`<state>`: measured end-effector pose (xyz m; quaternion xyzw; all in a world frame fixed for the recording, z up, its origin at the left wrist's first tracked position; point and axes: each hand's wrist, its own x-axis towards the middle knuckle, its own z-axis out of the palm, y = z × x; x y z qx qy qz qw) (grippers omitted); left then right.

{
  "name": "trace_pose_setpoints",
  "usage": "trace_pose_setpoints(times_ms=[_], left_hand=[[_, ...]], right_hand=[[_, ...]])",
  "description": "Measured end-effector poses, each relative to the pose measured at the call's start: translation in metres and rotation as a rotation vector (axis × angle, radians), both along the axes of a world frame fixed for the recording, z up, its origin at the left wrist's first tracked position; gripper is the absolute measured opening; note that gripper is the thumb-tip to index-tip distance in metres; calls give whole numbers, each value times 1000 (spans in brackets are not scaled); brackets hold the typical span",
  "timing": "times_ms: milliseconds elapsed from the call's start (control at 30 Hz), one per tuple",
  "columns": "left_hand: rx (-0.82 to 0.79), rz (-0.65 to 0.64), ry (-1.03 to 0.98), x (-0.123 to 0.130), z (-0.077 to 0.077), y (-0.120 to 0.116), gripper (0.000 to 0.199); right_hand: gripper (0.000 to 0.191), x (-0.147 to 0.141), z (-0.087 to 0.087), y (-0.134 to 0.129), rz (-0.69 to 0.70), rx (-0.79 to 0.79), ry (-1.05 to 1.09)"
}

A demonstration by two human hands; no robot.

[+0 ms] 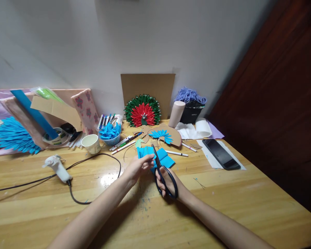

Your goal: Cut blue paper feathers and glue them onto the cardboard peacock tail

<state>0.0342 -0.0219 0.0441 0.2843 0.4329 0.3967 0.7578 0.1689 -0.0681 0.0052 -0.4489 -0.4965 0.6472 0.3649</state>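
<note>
At a pale, wood-grained table (209,214) against a grey wall (145,41), a person works on bright blue creased sheet material (166,159) with steel-bladed scissors with dark loop handles (158,163). The left hand (138,168) has its thumb and fingers together, pinched on the blue material's near side; the right hand (169,180) is clamped around the scissors' handles, blades pointing away and lying against the material. Whether the blades are parted cannot be told. The blue material is near the table's middle, just short of a fan-shaped brown cardboard piece (175,137) bearing blue petals (165,137). Behind, a red-and-green fan-shaped peacock ornament (143,112) stands before an upright brown cardboard panel (148,83). To the left are a patterned bowl (112,141) heaped with blue folded strips (110,130), a cream paper cup (90,144) and a white corded glue gun (58,170); to the right, a black smartphone (221,154) lies on white paper (209,159).
</note>
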Motion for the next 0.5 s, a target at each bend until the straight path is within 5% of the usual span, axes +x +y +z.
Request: trace_pose_setpoints(times_ms=[500], left_hand=[[-10, -37, -10, 1, -4, -2, 19]], right_hand=[[73, -1, 0, -1, 48, -58, 109]])
